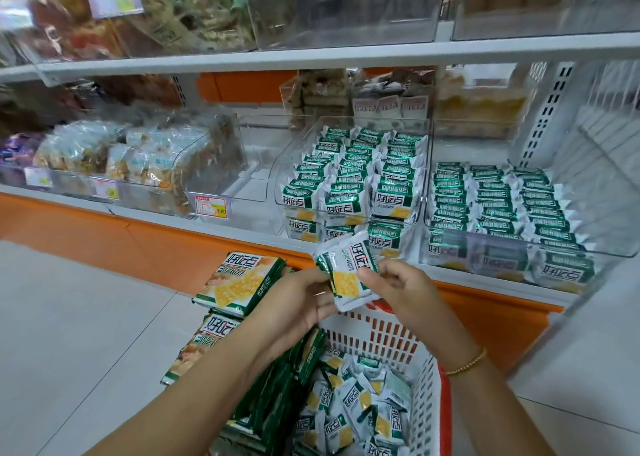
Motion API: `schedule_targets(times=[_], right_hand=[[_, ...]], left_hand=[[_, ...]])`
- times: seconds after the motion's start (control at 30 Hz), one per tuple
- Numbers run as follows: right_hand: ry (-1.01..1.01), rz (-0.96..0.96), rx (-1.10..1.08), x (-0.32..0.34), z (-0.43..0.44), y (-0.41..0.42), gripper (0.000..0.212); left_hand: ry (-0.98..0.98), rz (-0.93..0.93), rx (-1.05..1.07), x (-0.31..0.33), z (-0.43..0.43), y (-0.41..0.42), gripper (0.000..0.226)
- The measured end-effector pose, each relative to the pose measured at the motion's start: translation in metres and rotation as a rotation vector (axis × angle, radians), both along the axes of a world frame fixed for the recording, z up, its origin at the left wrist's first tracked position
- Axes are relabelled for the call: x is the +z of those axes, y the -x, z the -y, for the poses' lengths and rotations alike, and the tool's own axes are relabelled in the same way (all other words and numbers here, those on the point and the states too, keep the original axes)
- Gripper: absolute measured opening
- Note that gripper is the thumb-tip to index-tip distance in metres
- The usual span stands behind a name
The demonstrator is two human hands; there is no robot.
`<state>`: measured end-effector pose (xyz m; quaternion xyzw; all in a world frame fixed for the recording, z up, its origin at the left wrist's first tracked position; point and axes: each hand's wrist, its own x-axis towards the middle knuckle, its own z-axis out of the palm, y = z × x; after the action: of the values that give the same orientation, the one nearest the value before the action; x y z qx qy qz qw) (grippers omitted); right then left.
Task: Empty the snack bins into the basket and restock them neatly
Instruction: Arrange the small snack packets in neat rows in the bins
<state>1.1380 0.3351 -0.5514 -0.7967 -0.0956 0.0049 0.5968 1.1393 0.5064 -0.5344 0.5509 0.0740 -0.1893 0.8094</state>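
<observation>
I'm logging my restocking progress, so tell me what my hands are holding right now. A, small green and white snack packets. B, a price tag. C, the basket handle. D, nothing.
A: the left hand and the right hand together pinch the snack packets just above the white basket.

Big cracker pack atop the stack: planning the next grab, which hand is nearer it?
Left. The left hand is close beside the big cracker pack, on its right; the right hand is farther right, beyond the small packets both hands hold.
</observation>
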Motion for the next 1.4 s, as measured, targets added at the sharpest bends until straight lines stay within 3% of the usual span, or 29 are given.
schedule_targets(times=[0.2, 0.27, 0.37, 0.5, 0.57, 0.6, 0.7, 0.87, 1.07, 1.27, 1.4], right_hand=[[0.075, 0.119, -0.159, 0.011, 0.007, -0.003, 0.048], [0.097, 0.046, -0.149, 0.014, 0.012, -0.009, 0.047], [0.004, -0.096, 0.034, 0.029, 0.020, -0.021, 0.048], [-0.048, -0.075, 0.149, 0.066, 0.027, -0.044, 0.017], [0.032, -0.031, 0.140, 0.086, 0.034, -0.062, 0.034], [0.151, 0.005, 0.119, 0.097, 0.039, -0.072, 0.047], [0.528, 0.012, 0.149, 0.130, 0.047, -0.109, 0.050], [0.730, -0.391, 0.452, 0.151, 0.041, -0.160, 0.042], [0.886, -0.561, 0.564, 0.146, 0.033, -0.190, 0.028], [1.066, -0.374, 0.562, 0.148, 0.026, -0.191, 0.043], [1.337, -0.150, 0.511, 0.145, 0.014, -0.176, 0.055]], left_hand=[[-0.015, -0.011, -0.126, 0.013, 0.008, -0.015, 0.030], [-0.032, 0.010, -0.156, 0.017, 0.010, -0.018, 0.025], [-0.008, 0.060, -0.186, 0.023, 0.013, -0.025, 0.025], [-0.039, 0.172, -0.187, 0.041, 0.019, -0.046, 0.027], [-0.241, 0.314, -0.124, 0.047, 0.024, -0.059, 0.025], [-0.448, 0.425, -0.070, 0.047, 0.025, -0.065, 0.028], [-1.136, 0.810, 0.010, 0.040, 0.026, -0.081, 0.051], [-1.475, 0.941, -0.162, 0.014, 0.033, -0.095, 0.054], [-1.482, 1.017, -0.196, 0.003, 0.021, -0.107, 0.068], [-1.435, 1.001, -0.224, 0.004, 0.015, -0.106, 0.068], [-1.413, 0.990, -0.213, 0.004, 0.013, -0.107, 0.066]])
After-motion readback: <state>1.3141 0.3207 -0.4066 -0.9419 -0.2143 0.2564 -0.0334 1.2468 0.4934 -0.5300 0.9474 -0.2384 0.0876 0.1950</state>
